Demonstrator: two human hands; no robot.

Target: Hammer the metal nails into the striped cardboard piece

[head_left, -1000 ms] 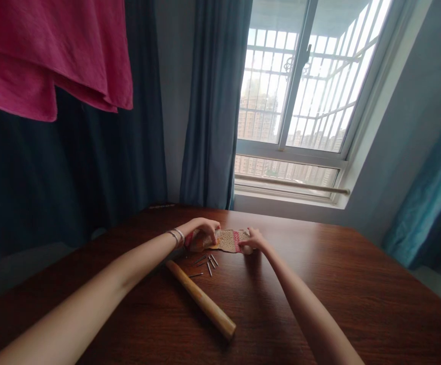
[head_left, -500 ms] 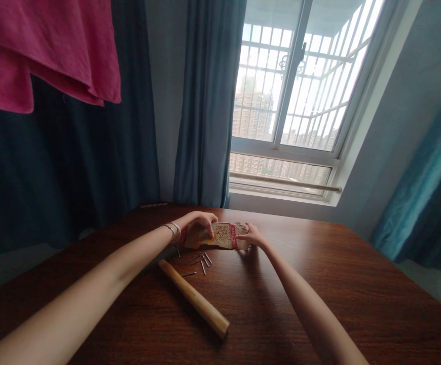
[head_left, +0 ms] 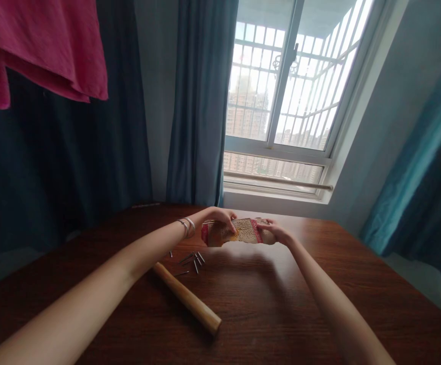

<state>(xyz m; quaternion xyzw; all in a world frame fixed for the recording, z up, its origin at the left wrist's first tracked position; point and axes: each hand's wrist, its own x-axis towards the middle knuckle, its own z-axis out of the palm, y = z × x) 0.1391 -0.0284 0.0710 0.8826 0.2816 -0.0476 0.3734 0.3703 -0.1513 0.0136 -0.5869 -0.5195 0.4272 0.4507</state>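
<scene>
Both my hands hold a tan slab (head_left: 248, 230) dotted with many small dark holes and crossed by pinkish-red bands. It is raised a little above the wooden table, with a shadow beneath it. My left hand (head_left: 224, 218), with bangles at the wrist, grips it left of the middle, thumb across the face. My right hand (head_left: 277, 231) grips its right end, fingers partly hidden. Closer to me, several thin metal rods, perhaps nails (head_left: 195, 261), lie scattered. A thick wooden handle (head_left: 190, 299) rests diagonally; its far end disappears behind my left forearm.
The dark brown table (head_left: 281, 314) reaches back to the wall below a barred window (head_left: 277, 101). Blue curtains (head_left: 197, 111) hang on both sides. At the upper left hangs a pink cloth (head_left: 53, 45).
The slab has come up off the table and shifted right in both hands, with its shadow now separate below it. The view has turned slightly; the rods and wooden handle lie as before.
</scene>
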